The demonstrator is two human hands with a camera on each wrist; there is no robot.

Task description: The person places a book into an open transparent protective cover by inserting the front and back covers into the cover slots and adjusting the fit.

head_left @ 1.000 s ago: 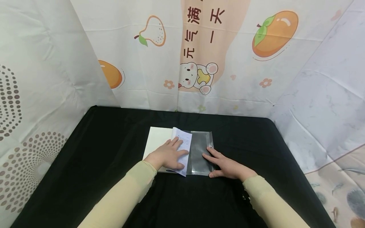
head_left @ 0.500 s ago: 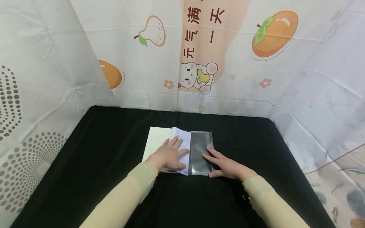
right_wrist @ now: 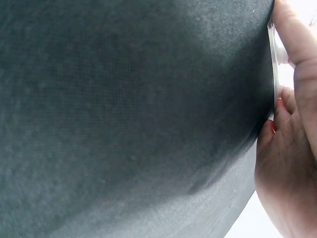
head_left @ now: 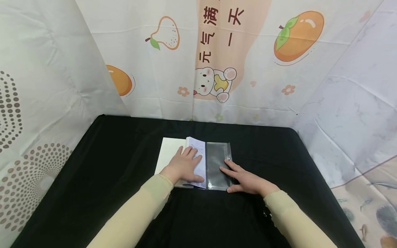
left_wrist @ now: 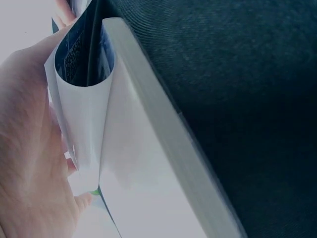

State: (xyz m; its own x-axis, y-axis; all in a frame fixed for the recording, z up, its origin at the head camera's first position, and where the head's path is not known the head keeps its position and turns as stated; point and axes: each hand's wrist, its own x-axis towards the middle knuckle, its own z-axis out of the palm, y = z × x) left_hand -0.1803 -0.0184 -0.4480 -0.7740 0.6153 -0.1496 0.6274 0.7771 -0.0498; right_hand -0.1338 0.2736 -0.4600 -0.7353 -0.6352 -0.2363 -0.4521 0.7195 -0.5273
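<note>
A thick book (head_left: 167, 150) with a blank white page up lies on the black table. Its printed sheet (head_left: 201, 168) is folded back over the right part. My left hand (head_left: 182, 167) presses on that sheet with fingers spread. In the left wrist view the sheet (left_wrist: 81, 124) bends in a loose loop beside the page block (left_wrist: 158, 129). To the right extends a clear plastic book cover (head_left: 217, 165), laid flat. My right hand (head_left: 248, 179) rests its fingertips on the cover's right edge; the right wrist view shows this hand (right_wrist: 290, 163) at the thin clear edge (right_wrist: 275, 64).
Black cloth covers the table (head_left: 130, 155) around the book. Behind it hangs a white curtain (head_left: 263, 96) with fruit prints, and more light cloths (head_left: 62, 86) close off both sides.
The sheet's right edge has swung straighter, its top shifting left and its bottom slightly right. My left hand has shifted a little, its fingers drawn back. The right hand has stayed in place.
</note>
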